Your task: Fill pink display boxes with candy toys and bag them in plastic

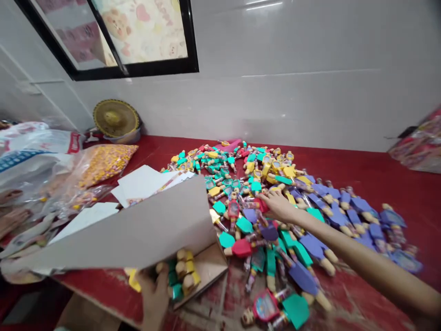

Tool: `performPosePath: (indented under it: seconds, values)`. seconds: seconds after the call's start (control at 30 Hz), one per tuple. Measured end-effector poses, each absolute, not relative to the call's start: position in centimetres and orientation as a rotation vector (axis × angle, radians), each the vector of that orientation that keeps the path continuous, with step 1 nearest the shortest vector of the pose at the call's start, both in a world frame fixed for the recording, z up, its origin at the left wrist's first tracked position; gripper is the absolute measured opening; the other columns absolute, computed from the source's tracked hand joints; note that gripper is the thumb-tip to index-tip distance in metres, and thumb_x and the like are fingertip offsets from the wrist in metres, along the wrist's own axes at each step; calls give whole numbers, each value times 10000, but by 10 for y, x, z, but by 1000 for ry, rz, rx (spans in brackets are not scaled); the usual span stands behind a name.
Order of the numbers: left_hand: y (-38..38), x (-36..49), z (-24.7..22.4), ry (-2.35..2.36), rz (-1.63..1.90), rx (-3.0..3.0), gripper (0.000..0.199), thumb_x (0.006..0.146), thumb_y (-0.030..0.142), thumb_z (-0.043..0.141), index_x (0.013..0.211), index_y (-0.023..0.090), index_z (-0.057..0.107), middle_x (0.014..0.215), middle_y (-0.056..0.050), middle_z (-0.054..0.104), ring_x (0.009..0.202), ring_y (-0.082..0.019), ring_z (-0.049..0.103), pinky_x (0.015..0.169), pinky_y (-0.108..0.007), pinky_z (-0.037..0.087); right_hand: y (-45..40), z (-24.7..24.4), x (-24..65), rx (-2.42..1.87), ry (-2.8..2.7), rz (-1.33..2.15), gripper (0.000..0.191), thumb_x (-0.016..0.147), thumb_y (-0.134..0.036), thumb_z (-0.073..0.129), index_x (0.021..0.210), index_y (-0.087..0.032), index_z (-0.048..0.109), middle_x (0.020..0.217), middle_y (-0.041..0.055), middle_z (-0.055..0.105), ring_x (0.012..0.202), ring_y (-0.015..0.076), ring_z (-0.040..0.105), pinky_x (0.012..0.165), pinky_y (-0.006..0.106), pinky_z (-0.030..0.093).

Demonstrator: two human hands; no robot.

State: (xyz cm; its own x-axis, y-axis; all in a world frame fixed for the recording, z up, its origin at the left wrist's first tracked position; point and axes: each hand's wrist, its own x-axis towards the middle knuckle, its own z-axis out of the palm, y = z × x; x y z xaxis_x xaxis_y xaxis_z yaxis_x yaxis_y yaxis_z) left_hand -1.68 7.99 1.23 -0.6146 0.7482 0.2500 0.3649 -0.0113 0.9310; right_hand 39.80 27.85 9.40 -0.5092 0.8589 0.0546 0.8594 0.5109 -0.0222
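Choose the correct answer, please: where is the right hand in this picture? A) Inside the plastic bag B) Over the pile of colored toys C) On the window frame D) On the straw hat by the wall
B: the right hand reaches out with open fingers over the pile of colored toys on the red table.

Bright, evenly lit; right forearm (375,262) seems slightly blurred.

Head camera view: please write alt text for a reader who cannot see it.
A right hand reaches over a pile of colourful toy figures on a red table; the left hand is at an open cardboard box holding more figures.
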Motion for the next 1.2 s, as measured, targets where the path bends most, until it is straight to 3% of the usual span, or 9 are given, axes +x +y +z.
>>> performPosePath:
  seconds: [0.1,0.23,0.33,0.4,0.47,0.57,0.67,0.9,1.2]
  values:
    - [91,-15,11,1977,1649,1167,362,740,443,667,959,216,488,900,-26,600,872,-236,605,882,-436,541,231,109,396,-1425,-2391,413,669,856,-407,647,1431,-121,461,1335,189,602,1260,331,544,1053,458,429]
    - [93,-20,18,1894,1590,1225,369,750,395,636,1011,218,444,928,-25,575,885,-221,601,886,-432,539,172,129,378,-1324,-2075,1020,716,955,-580,470,1549,-202,343,1317,111,631,1141,273,632,927,372,532]
    - [76,-18,27,1869,1613,1323,459,805,394,634,1168,191,442,1137,-110,588,1102,-267,599,1009,-483,500,134,133,357,-1414,-2145,1138,696,944,-620,476,1520,-233,427,1344,98,623,1149,291,626,901,363,539]
    - [62,-11,35,1934,1741,1496,562,869,376,620,1337,169,388,1374,-185,496,1346,-296,475,1143,-513,394,116,129,341,-1449,-2238,1161,721,858,-545,638,1479,-221,465,1349,100,618,1109,282,638,870,337,540]
    - [51,0,43,1924,1714,1885,585,940,333,567,1453,175,334,1507,-195,416,1481,-288,338,1214,-506,308,106,120,322,-1488,-2299,1217,701,798,-444,707,1420,-197,497,1276,105,655,928,240,679,740,301,544]
    - [52,12,49,1750,1139,2514,516,1003,315,470,1498,191,394,1521,-163,490,1495,-296,350,1229,-547,268,110,105,285,-1574,-2415,1051,422,891,-401,614,1233,-156,631,1019,89,729,738,205,669,634,273,492]
    - [62,9,46,1749,711,2713,490,1019,370,435,1449,147,511,1519,-175,501,1436,-327,446,1217,-600,253,122,98,244,-1593,-2656,660,313,981,-346,515,1119,-152,719,964,103,751,865,226,704,731,265,492]
    - [61,-12,40,1669,646,2818,486,1012,370,445,1420,132,562,1515,-143,507,1436,-288,454,1234,-540,272,148,113,167,-1582,-2910,474,306,904,-273,607,1100,-95,758,1090,233,733,1029,358,706,845,379,539]
    - [63,-18,39,1631,767,2819,531,980,336,463,1451,100,524,1522,-168,493,1413,-303,479,1205,-528,333,178,126,129,-1549,-3011,610,450,769,-221,728,1189,-60,722,1117,261,719,1023,355,713,833,370,570]
